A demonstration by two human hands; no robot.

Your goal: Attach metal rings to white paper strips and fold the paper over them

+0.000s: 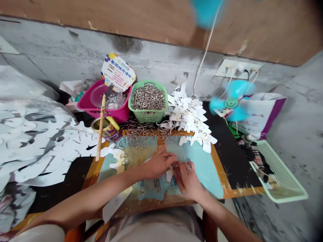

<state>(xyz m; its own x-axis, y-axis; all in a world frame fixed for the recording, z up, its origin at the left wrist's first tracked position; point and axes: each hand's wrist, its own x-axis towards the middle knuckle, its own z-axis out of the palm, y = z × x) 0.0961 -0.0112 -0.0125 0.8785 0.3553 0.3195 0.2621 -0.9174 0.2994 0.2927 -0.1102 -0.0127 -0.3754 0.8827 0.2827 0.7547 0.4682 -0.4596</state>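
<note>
My left hand (pixel 158 165) and my right hand (pixel 187 177) meet over the middle of the table, fingertips pinched close together. Between them a small part of a white cut-out piece (pixel 169 175) shows; the rest is hidden under my fingers. Whether a metal ring is also in my fingers I cannot make out. Loose oval metal rings (pixel 141 134) lie scattered just beyond my hands. Another white cut-out piece (pixel 117 201) sticks out below my left forearm. To the right, a pile of white cut-outs with rings on them (pixel 188 112) spreads toward the wall.
A green basket (pixel 148 117) full of rings and a pink basket (pixel 121 116) stand at the back. Before them is a tin (pixel 109 131) with a wooden stick (pixel 100 134). White cut-outs (pixel 45 144) heap up at left. A blue fan (pixel 230 102) and green tray (pixel 285 178) are at right.
</note>
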